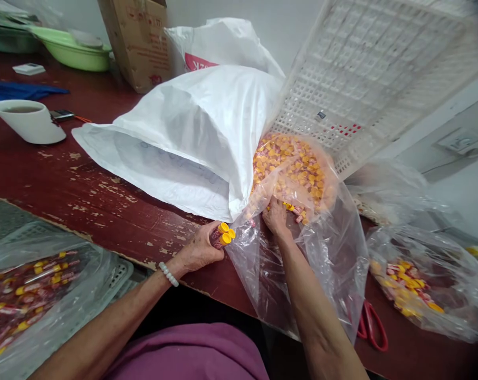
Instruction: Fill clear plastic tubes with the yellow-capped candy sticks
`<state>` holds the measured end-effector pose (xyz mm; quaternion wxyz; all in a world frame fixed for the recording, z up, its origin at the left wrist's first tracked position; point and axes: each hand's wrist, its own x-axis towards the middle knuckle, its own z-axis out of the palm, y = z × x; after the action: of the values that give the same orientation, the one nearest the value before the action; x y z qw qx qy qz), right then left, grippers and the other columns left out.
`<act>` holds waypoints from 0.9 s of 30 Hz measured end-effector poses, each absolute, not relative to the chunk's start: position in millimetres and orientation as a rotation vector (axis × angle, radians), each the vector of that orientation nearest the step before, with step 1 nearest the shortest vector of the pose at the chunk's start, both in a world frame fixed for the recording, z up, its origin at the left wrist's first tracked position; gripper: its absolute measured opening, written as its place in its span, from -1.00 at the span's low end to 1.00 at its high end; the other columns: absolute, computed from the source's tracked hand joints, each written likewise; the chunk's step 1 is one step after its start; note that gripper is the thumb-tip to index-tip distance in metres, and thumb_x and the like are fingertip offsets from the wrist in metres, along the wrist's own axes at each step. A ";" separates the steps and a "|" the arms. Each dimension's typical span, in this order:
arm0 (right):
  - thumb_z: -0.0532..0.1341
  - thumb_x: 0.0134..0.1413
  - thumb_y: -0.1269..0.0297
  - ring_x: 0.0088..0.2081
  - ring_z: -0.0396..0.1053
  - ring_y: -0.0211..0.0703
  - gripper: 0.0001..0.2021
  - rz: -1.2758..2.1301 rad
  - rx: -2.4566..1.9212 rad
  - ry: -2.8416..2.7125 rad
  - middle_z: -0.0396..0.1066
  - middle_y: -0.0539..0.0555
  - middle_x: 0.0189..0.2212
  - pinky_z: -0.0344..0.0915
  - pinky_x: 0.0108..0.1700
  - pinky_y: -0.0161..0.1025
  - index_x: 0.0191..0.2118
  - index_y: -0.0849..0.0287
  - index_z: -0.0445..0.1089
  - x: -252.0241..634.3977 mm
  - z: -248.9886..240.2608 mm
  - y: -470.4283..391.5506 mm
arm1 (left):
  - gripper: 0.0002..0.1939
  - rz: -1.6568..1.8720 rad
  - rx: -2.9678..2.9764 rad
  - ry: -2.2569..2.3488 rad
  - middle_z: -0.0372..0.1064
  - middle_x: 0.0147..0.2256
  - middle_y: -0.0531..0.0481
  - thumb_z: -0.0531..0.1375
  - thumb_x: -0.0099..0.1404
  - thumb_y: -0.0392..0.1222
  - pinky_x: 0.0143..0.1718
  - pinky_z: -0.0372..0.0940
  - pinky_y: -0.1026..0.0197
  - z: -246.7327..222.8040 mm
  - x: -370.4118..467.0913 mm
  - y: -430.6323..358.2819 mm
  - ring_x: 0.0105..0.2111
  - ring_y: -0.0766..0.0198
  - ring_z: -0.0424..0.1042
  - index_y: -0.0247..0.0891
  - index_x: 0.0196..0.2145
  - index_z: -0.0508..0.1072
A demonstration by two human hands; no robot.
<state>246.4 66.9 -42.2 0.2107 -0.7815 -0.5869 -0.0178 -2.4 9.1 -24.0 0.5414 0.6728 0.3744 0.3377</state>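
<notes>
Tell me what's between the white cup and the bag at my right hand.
In the head view, a white sack lies between the cup and clear bag, plus a dark device with an orange cord near the cup.

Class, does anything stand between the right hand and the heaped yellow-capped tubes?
Possibly the clear bag: its film drapes over part of the heaped tubes, beyond the right hand. The fingertips are hidden, so contact is unclear.
</notes>
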 end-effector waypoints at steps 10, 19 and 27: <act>0.04 0.15 0.27 -0.11 0.28 -0.04 -0.73 -0.082 -2.043 -1.640 0.36 0.22 -0.19 0.20 -0.04 -0.11 -0.12 0.26 0.39 266.0 -36.2 10.9 | -0.83 0.798 1.657 0.831 0.11 -0.54 0.17 0.11 -0.12 -0.41 -0.54 -0.01 0.39 -14.1 5.9 1.8 -0.54 0.46 0.08 -0.31 -0.47 0.24; 0.20 0.09 0.29 -0.27 0.35 -0.22 -0.82 0.353 -1.381 -1.987 0.40 0.05 -0.29 0.32 -0.23 -0.27 -0.15 0.10 0.37 182.6 34.7 -56.5 | -0.61 0.734 1.921 0.780 0.38 -0.36 0.03 0.10 -0.06 -0.43 -0.40 0.14 0.32 -12.6 8.0 -4.6 -0.42 0.32 0.30 -0.31 -0.20 0.38; 0.09 0.12 0.45 -0.10 0.32 -0.18 -0.69 0.335 -1.272 -2.207 0.31 0.12 -0.06 0.33 -0.09 -0.20 -0.01 0.09 0.31 168.9 51.1 -62.0 | -0.71 0.757 2.102 0.822 0.38 -0.39 0.01 0.08 -0.03 -0.42 -0.40 0.11 0.28 -19.3 9.6 -6.8 -0.42 0.27 0.31 -0.29 -0.29 0.36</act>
<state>168.9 -62.0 51.1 0.2824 -0.4749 -0.8241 0.1250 9.6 -6.8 -19.3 0.3714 0.8198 0.3207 0.2953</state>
